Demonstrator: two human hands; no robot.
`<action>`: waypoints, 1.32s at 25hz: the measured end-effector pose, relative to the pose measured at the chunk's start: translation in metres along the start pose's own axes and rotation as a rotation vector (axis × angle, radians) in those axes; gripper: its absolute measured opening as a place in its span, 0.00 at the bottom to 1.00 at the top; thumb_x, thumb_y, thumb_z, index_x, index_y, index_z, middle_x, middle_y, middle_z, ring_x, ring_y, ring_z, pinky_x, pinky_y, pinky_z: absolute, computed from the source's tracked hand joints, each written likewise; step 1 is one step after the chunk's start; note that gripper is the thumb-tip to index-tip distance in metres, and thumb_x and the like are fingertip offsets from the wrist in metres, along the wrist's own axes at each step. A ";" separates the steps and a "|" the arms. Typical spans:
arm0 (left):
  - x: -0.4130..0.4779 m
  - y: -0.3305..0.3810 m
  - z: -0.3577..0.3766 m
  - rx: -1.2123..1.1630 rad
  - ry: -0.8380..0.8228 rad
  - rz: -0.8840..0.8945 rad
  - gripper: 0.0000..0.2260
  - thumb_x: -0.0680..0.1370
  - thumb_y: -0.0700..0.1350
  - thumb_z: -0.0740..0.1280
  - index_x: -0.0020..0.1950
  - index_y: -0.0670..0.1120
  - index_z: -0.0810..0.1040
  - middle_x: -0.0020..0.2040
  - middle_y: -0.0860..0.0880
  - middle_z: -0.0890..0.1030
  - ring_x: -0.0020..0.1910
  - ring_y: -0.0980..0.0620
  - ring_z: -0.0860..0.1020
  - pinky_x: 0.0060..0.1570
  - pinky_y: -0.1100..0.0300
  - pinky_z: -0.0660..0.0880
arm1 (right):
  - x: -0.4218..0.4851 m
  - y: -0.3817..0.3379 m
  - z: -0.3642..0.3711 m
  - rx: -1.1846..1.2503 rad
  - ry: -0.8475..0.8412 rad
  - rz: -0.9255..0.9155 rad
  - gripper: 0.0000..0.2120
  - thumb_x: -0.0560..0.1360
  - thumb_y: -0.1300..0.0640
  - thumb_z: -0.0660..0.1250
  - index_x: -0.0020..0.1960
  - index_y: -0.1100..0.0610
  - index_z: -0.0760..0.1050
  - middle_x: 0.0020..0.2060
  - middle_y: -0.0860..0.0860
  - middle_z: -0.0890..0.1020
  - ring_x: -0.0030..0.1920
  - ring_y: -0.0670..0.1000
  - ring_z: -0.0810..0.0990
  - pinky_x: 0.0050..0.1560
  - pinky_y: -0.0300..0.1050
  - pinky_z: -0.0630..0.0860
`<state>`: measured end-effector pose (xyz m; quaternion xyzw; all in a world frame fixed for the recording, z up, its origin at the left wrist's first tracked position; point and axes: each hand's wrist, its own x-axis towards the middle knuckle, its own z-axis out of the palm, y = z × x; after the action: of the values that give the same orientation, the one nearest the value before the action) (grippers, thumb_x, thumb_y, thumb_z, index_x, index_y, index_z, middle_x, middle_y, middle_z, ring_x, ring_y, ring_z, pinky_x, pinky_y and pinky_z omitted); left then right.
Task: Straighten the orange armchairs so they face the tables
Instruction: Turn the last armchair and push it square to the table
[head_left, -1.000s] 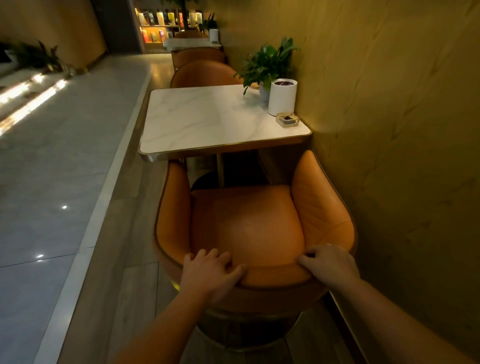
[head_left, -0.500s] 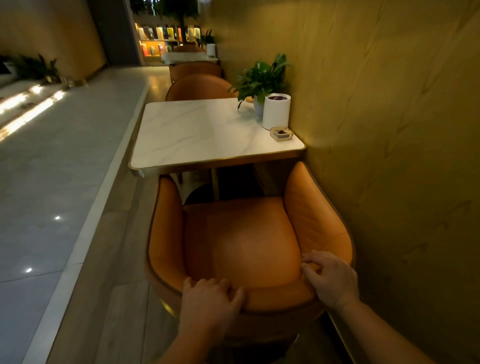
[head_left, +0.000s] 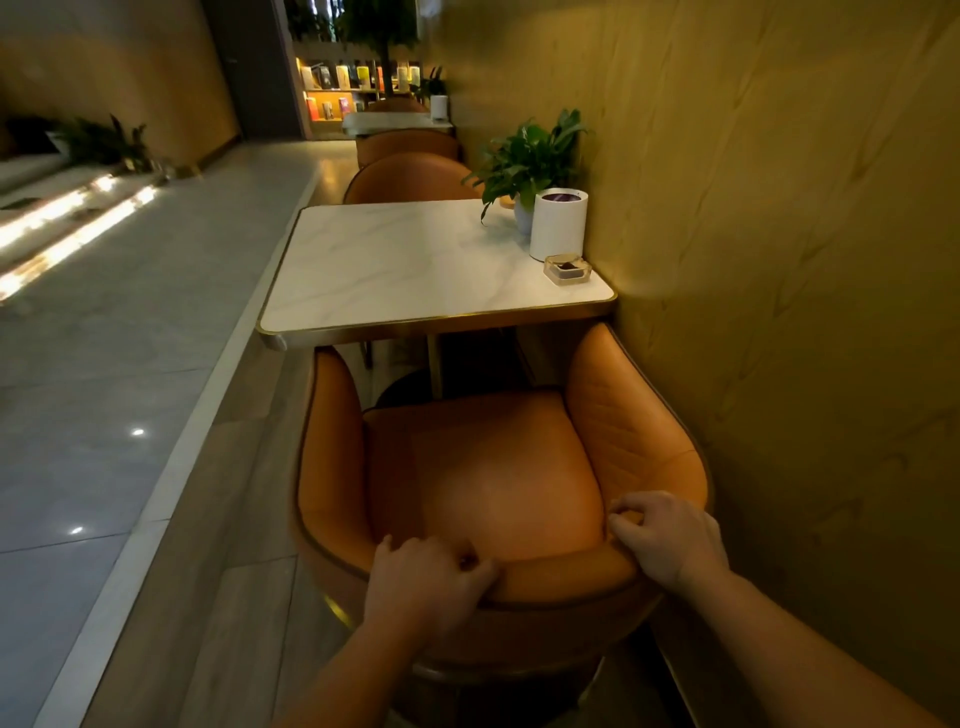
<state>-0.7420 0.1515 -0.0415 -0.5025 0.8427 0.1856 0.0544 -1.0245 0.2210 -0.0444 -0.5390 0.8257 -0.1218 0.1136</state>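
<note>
Now your left hand (head_left: 426, 579) and right hand (head_left: 667, 538) both curl closed over the backrest rim of the orange leather armchair (head_left: 483, 478), likely for steering; it sits tucked facing the white marble-topped table (head_left: 395, 270), beside the wall.

Dim, warm amber cast overall. Brightest sources: light strips (head_left: 67, 228) at far left, blown out with glare, and lit shelves (head_left: 353, 93) in back. Small ceiling-light reflections on glossy floor (head_left: 104, 415). Deep shadow under table (head_left: 415, 265). Wide-angle bending at edges; background soft.
</note>
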 end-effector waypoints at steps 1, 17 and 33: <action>0.000 0.001 0.001 -0.033 0.017 -0.033 0.29 0.74 0.71 0.47 0.55 0.58 0.80 0.52 0.53 0.80 0.57 0.51 0.76 0.70 0.41 0.58 | -0.001 0.001 0.001 -0.001 0.003 0.003 0.14 0.76 0.36 0.59 0.55 0.38 0.78 0.58 0.43 0.79 0.57 0.48 0.75 0.54 0.48 0.73; 0.014 0.026 0.001 -0.079 0.033 -0.152 0.28 0.74 0.70 0.48 0.54 0.58 0.81 0.52 0.54 0.81 0.58 0.53 0.75 0.69 0.43 0.56 | 0.015 0.008 -0.010 0.097 0.050 0.006 0.08 0.76 0.36 0.61 0.51 0.33 0.76 0.48 0.37 0.75 0.47 0.42 0.72 0.48 0.43 0.71; 0.006 0.030 -0.001 -0.140 0.191 -0.177 0.19 0.77 0.68 0.56 0.55 0.60 0.80 0.54 0.60 0.81 0.59 0.61 0.73 0.75 0.53 0.54 | 0.024 0.008 -0.010 -0.001 0.045 0.033 0.13 0.73 0.32 0.55 0.47 0.34 0.76 0.41 0.38 0.76 0.44 0.42 0.71 0.45 0.42 0.70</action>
<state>-0.7713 0.1589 -0.0346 -0.5927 0.7814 0.1899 -0.0450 -1.0444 0.2027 -0.0385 -0.5226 0.8368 -0.1314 0.0966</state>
